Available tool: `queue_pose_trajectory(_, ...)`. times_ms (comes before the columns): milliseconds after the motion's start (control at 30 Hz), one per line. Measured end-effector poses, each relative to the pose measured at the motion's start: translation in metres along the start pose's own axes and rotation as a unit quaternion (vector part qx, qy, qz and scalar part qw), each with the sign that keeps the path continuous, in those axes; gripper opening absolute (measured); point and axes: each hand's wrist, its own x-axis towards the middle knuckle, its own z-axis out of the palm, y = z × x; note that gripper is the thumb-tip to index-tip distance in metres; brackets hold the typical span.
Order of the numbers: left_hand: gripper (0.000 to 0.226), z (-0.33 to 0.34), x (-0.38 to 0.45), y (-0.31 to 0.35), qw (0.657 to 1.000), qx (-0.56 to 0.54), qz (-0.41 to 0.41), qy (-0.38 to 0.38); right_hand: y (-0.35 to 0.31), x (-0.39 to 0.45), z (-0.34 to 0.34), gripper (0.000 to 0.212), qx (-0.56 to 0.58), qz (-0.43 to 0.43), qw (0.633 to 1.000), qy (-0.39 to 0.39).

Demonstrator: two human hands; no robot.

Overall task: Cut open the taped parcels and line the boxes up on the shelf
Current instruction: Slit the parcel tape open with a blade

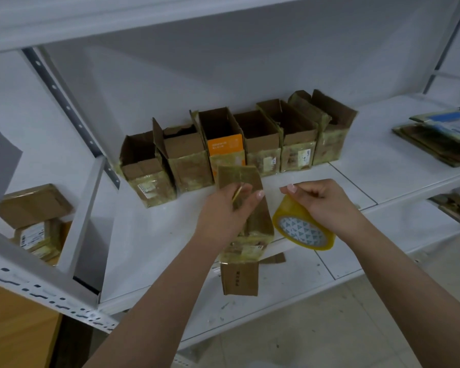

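Both hands are working above the shelf (149, 235): left hand (223, 208) is gripping the parcel (252, 221); right hand (327, 200) is pinching the tape roll (300, 229) beside it.

dim, cool, even light; soft shadows behind the boxes (239, 144); edges bowed, slightly blurred.

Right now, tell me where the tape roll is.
In the head view, the tape roll hangs from the right hand, right of the box the left hand holds.
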Motion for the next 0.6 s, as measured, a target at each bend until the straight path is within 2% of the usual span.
queue_pose_trajectory(133,0.051,0.016,0.007,0.017,0.995,-0.080,-0.066,0.009,-0.003,-0.003,-0.003,0.019,-0.007,-0.005,1.000,-0.004)
queue_pose_trajectory(233,0.055,0.027,0.010,0.023,0.990,-0.101,-0.101,-0.019,-0.004,-0.007,-0.004,0.019,-0.014,-0.009,1.000,-0.006)
queue_pose_trajectory(400,0.024,0.032,0.003,0.022,0.978,-0.175,-0.106,-0.025,-0.004,-0.009,-0.005,0.020,-0.055,-0.037,0.997,-0.031)
queue_pose_trajectory(433,0.025,0.033,0.001,0.021,0.976,-0.189,-0.108,-0.026,-0.003,-0.008,-0.007,0.028,-0.036,-0.027,0.998,-0.049)
queue_pose_trajectory(533,0.028,0.034,-0.003,0.015,0.966,-0.231,-0.119,-0.019,0.001,-0.007,-0.020,0.070,0.052,0.024,0.987,-0.152)
queue_pose_trajectory(600,0.031,0.033,-0.005,0.008,0.961,-0.240,-0.135,0.005,0.008,-0.009,-0.028,0.070,0.100,0.025,0.976,-0.194)
